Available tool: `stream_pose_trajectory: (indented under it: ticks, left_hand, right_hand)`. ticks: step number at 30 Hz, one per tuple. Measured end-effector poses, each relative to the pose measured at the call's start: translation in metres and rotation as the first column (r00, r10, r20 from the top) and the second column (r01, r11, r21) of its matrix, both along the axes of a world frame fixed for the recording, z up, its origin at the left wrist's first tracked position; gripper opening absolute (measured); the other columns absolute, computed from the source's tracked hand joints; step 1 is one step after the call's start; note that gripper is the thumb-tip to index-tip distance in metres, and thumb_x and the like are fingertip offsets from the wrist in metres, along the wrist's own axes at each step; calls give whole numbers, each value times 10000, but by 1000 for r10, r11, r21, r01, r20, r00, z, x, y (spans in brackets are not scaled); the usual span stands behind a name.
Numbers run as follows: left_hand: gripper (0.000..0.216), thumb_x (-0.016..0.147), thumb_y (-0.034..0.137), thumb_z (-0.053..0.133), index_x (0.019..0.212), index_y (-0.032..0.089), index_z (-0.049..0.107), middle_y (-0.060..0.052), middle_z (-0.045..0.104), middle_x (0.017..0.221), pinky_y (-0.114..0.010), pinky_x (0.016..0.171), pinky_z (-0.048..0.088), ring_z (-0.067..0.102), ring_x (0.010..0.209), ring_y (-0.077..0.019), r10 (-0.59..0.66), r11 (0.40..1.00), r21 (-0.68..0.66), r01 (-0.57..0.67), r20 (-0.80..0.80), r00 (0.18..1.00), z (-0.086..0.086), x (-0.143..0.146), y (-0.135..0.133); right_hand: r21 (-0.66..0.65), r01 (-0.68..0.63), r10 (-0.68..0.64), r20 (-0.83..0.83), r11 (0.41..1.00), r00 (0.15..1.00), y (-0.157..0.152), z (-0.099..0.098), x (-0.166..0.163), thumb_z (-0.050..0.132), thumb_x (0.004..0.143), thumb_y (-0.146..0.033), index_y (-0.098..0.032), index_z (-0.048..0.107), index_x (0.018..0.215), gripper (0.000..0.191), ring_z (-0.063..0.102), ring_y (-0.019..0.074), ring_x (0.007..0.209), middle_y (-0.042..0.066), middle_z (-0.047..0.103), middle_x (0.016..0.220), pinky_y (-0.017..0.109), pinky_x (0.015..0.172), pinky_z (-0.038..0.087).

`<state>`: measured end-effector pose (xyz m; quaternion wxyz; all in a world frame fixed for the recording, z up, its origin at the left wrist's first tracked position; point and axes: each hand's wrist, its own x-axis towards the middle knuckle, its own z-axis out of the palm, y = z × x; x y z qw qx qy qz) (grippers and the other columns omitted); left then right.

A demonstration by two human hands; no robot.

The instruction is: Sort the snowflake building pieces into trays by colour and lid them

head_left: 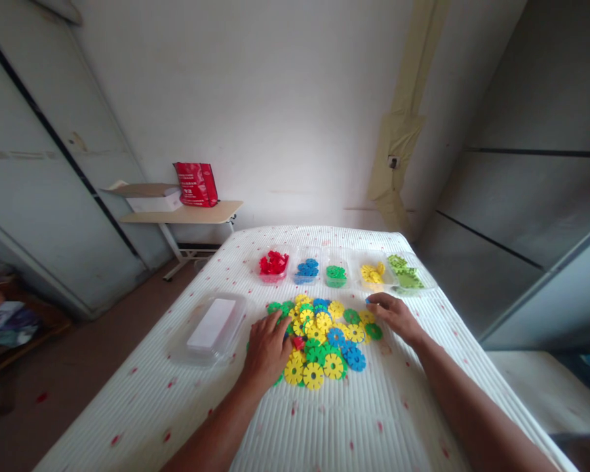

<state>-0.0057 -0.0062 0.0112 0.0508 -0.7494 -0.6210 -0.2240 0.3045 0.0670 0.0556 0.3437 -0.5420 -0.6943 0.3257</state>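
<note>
A loose pile of notched, flower-shaped plastic discs in yellow (313, 375), green (316, 354) and blue (354, 358) lies on the white cloth, with a small red piece (299, 343) among them. My left hand (270, 344) rests palm down over the pile's left side, fingers apart, touching discs. At the upper right of the pile, my right hand (394, 313) has its fingers drawn together on a blue disc (368, 300), of which only a bit shows. Behind the pile, clear containers hold red pieces (274, 263), blue discs (307, 269), green discs (336, 275), yellow discs (373, 273) and light green pieces (406, 272).
Left of the pile sits a clear plastic container (216, 328) with a white rectangle on it. Beyond the cloth-covered surface (334, 426) stands a small table (196, 213) with a red bag (195, 184) and a white box (155, 200). Grey cabinets flank both sides.
</note>
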Motion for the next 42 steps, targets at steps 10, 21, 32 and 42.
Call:
stream_pose_trajectory:
  ticks: [10,21,32,42]
  left_hand:
    - [403,765,182,503,1162,228,553,-95,507,1269,-461,970,343,458,1139,-264,1,1000,-14,-1,30,1000,0,0,0]
    - [394,775,186,492,1164,221,551,-101,509,1264,-458,967,344,456,1143,-262,-6,1000,-12,7,27,1000,0,0,-1]
    - [396,781,182,477,1169,205,551,-108,504,1268,-452,957,348,463,1129,-265,4,1000,-18,-4,-21,1000,4,2,-2]
    - [398,778,178,482,1168,218,547,-101,498,1276,-452,964,340,454,1144,-262,2,1000,-20,-2,-6,1000,2,1,-2]
  right_hand:
    - [140,-520,363,566,843,740,-41,18,-63,572,750,-298,-177,598,978,259,581,168,810,63,631,918,252,700,430]
    - [254,-460,295,495,851,817,-37,15,-58,501,778,-269,-185,614,983,249,590,127,672,48,665,846,228,636,456]
    - [270,-460,254,555,846,792,-79,1,-22,496,818,-279,-175,587,1072,289,639,161,785,75,672,925,251,685,507]
    - [286,-471,160,692,835,704,-89,-6,-38,514,833,-288,-166,592,1012,230,623,187,799,88,661,878,288,703,510]
